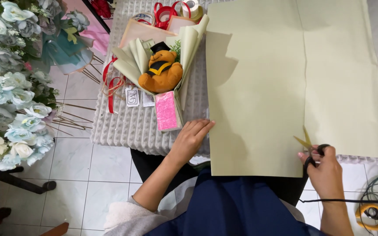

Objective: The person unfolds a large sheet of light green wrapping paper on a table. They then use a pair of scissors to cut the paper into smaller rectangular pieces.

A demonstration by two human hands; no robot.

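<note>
While the left hand [192, 139] lies flat, fingers together, on the green paper [259, 87], the right hand [327, 168] clamps scissors [310, 150] at the bench's near edge.

Bright, even light; soft shadows; edges perhaps slightly distorted.

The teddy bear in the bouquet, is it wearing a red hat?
No, the brown teddy bear wears a small black graduation cap, and the red things nearby are only ribbons.

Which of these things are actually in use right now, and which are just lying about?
In use: green paper, scissors in right hand, left hand flat at the paper's edge.
Lying about: bear bouquet, pink block, ribbon spools, blue flowers, tape roll.
</note>
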